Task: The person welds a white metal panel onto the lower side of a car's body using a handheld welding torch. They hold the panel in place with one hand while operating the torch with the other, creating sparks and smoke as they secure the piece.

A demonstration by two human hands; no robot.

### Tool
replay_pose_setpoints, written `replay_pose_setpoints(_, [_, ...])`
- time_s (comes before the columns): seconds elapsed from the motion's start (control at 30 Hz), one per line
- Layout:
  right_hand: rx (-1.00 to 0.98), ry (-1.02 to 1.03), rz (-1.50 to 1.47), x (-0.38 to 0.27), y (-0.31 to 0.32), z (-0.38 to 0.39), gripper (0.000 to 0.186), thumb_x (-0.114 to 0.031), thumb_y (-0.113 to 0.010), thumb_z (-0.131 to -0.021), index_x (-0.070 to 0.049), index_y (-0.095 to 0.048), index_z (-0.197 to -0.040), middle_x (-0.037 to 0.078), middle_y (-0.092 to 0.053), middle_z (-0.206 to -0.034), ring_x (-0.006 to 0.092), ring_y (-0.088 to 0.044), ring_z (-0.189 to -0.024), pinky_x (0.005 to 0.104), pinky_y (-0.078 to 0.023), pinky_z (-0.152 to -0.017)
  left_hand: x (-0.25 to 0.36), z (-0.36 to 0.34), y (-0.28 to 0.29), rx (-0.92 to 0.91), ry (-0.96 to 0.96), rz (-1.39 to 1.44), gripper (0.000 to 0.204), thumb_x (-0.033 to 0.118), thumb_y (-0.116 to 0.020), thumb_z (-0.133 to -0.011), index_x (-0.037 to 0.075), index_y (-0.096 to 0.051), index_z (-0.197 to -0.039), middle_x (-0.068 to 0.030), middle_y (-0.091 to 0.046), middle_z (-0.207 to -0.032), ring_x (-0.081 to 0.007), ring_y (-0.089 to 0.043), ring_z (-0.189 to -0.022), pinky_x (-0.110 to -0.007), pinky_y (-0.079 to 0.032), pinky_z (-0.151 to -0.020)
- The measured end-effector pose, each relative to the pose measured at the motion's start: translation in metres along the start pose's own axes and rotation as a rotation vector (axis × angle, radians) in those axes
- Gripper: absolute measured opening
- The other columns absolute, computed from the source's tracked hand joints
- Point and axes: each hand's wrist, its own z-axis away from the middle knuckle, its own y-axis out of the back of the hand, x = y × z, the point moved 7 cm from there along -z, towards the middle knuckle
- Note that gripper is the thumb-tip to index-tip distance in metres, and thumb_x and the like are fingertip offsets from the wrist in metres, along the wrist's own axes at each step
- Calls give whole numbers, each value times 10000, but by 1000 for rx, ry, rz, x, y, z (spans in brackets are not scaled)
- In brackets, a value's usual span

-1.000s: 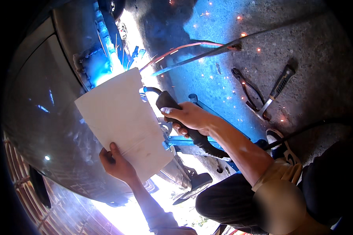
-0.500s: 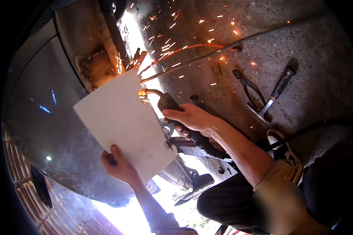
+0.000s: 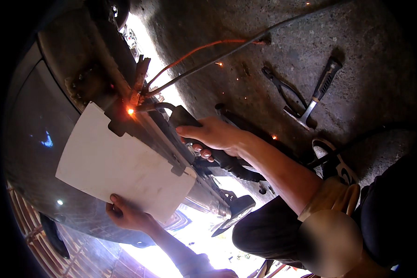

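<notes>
My left hand (image 3: 127,215) pinches the lower edge of a white sheet (image 3: 120,162), thumb on its face. The sheet has dark notches along its right edge and stands tilted before a grey car body panel (image 3: 37,129). My right hand (image 3: 213,136) is wrapped round the black handle of a welding torch (image 3: 181,116). The torch's curved neck points left, its tip at a small orange glowing spot (image 3: 130,111) on the car's lower metal edge, just beyond the sheet's upper right side. Browned, patched metal (image 3: 85,83) lies above that spot.
On the concrete floor to the right lie a hammer (image 3: 326,81) and pliers (image 3: 285,87). A dark cable (image 3: 273,28) and an orange-lit one (image 3: 190,52) run to the car's edge. My shoe (image 3: 326,153) is at the right; a slatted grille (image 3: 28,227) stands lower left.
The spray of sparks has died to a few embers, and the glow is smaller. The sheet and left hand have shifted left and down, uncovering the torch tip. The torch has moved slightly left.
</notes>
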Motion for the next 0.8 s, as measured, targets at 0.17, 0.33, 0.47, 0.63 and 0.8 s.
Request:
replay_pose_setpoints(0.17, [-8,-7,4,-1,-2,-1,366,-413,-640,-904,-58,-588,-835,-12,-467,-594,89,-450,-466,269,-360,-421,0,1,-6,-15,-10,-4,410,327,-635,-941,-45,-536,-1081,-137,-652,-909,-177,-589,-793,-311,-494,-677])
replay_pose_setpoints(0.33, [11,11,1,-3,-2,-1,354,-373,-651,-903,-38,-586,-808,19,-475,-589,115,-472,-458,295,-380,-390,-4,1,-10,-47,-23,-41,435,357,-635,-938,-41,-541,-1085,-134,-646,-901,-177,-592,-779,-310,-496,-670])
replay_pose_setpoints(0.47, [9,25,-4,-3,-3,-3,343,-346,-655,-905,-32,-590,-783,32,-479,-583,126,-477,-456,311,-387,-372,6,10,-17,-63,-68,-112,442,373,-635,-933,-34,-558,-1087,-119,-634,-896,-181,-596,-763,-317,-501,-657])
replay_pose_setpoints(0.63, [7,5,38,-4,-3,-1,367,-414,-645,-902,-55,-582,-855,-3,-467,-585,98,-470,-461,285,-380,-410,15,15,-31,-110,-157,-154,427,366,-650,-920,-29,-583,-1065,-109,-634,-903,-183,-601,-753,-315,-502,-645])
replay_pose_setpoints(0.8, [-26,-6,60,-2,-5,-4,373,-443,-613,-922,-71,-583,-903,-23,-478,-606,79,-451,-467,271,-372,-439,16,17,-37,-123,-150,-165,434,370,-652,-916,-28,-587,-1076,-101,-622,-870,-184,-604,-754,-314,-501,-644])
